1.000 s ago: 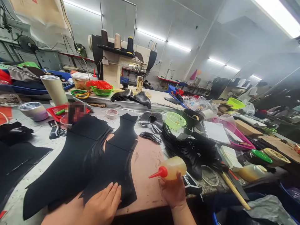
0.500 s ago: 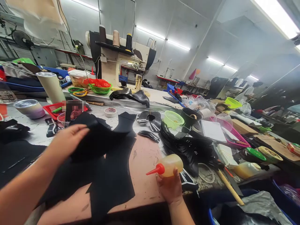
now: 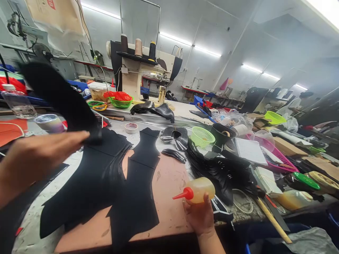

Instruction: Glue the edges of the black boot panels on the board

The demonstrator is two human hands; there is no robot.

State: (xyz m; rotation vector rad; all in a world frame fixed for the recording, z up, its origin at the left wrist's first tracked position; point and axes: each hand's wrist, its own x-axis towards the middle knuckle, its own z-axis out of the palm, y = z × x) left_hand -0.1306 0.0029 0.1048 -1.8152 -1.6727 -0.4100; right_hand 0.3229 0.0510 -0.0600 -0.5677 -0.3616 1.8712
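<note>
At the left, my left hand [image 3: 45, 151] pinches the lower end of a black piece [image 3: 63, 98], which is raised off the table and blurred. Below and right of it lies a stack of black cut pieces [image 3: 87, 183]. Another black piece [image 3: 137, 187] lies beside the stack on the pink board [image 3: 169, 197]. My right hand [image 3: 200, 215] is wrapped round a squeeze bottle [image 3: 202, 189] of yellowish liquid, its red nozzle pointing left above the board.
Behind stands a sewing machine [image 3: 143, 67] with thread spools. A tape roll [image 3: 131, 127], a green basket [image 3: 202, 137] and black curved parts [image 3: 217, 169] lie around the board. A wooden-handled tool [image 3: 274, 220] sticks out at the right edge.
My left hand has moved left, lifting the black piece away from the stack and up. The right hand still holds the bottle; the view has shifted slightly.
</note>
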